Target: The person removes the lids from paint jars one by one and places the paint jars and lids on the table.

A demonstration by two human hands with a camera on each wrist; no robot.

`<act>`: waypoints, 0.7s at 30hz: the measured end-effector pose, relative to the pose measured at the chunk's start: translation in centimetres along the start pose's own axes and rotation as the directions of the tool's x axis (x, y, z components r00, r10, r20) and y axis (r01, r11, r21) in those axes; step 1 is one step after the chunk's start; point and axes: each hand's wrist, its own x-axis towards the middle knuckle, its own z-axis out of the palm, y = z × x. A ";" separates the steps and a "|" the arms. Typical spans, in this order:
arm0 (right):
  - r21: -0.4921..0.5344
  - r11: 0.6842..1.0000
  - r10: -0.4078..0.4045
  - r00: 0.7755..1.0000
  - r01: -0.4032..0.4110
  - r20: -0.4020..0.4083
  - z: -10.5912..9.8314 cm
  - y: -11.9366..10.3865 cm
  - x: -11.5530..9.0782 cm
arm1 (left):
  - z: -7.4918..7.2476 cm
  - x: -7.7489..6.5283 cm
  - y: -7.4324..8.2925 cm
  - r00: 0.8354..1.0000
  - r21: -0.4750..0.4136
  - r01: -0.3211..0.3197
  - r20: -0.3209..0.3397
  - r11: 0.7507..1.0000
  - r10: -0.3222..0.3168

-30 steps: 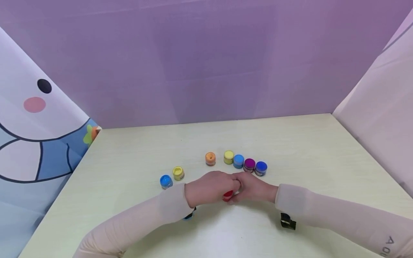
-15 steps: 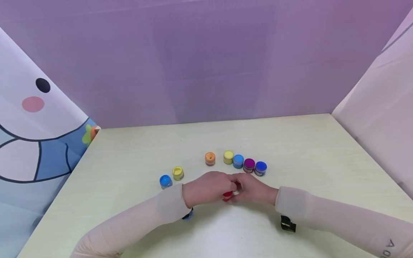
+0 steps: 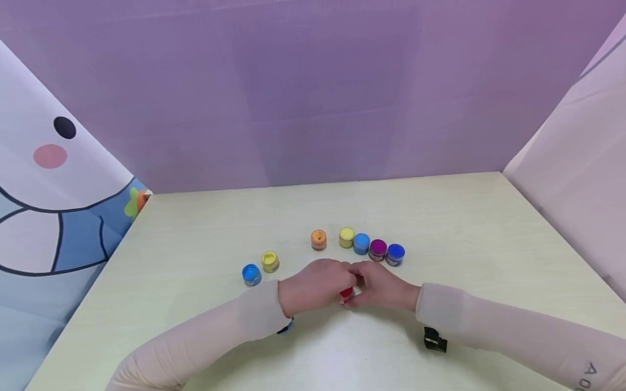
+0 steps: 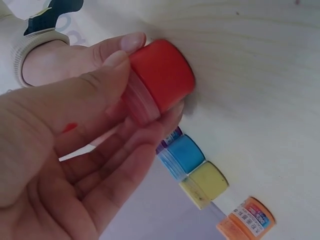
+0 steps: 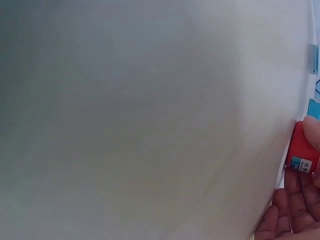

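Observation:
A small red paint jar is between my two hands, close over the table near its middle. My left hand pinches its clear-rimmed end with thumb and fingers; a red smear marks this hand in the left wrist view. From the other side, the thumb and fingers of my right hand hold the same jar, mostly hiding it from the head view. The left wrist view shows the jar's red body tilted, while in the right wrist view a printed label shows on it.
Behind the hands stand an orange jar, a pale yellow jar, a light blue jar, a magenta jar and a dark blue jar. Further left are a yellow jar and a blue jar. A purple backdrop closes the rear.
The fingers of both hands have shifted slightly around the red jar, and a whitish piece seen between them earlier no longer shows. The other jars have stayed in place.

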 end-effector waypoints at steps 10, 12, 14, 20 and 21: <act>-0.019 1.000 -0.002 1.000 0.001 -0.013 0.1 -0.2 0.0 | 0.0 0.1 0.6 0.992 -0.029 0.124 0.001 0.992 -0.124; -0.024 1.000 -0.001 1.000 0.001 -0.008 0.1 -0.1 0.0 | -0.1 0.0 0.6 0.990 -0.033 0.138 -0.002 0.990 -0.138; -0.034 0.999 0.000 1.000 0.000 -0.002 0.0 -0.1 0.0 | -0.1 -0.1 0.6 0.989 -0.027 0.148 0.000 0.989 -0.148; -0.014 1.000 0.023 1.000 -0.023 0.009 -0.2 0.0 -0.1 | -0.1 -0.2 0.2 0.990 -0.002 0.138 -0.001 0.990 -0.138; -0.001 1.000 0.024 1.000 -0.024 0.011 -0.2 0.0 -0.1 | -0.2 -0.2 0.1 0.992 -0.003 0.125 -0.003 0.992 -0.125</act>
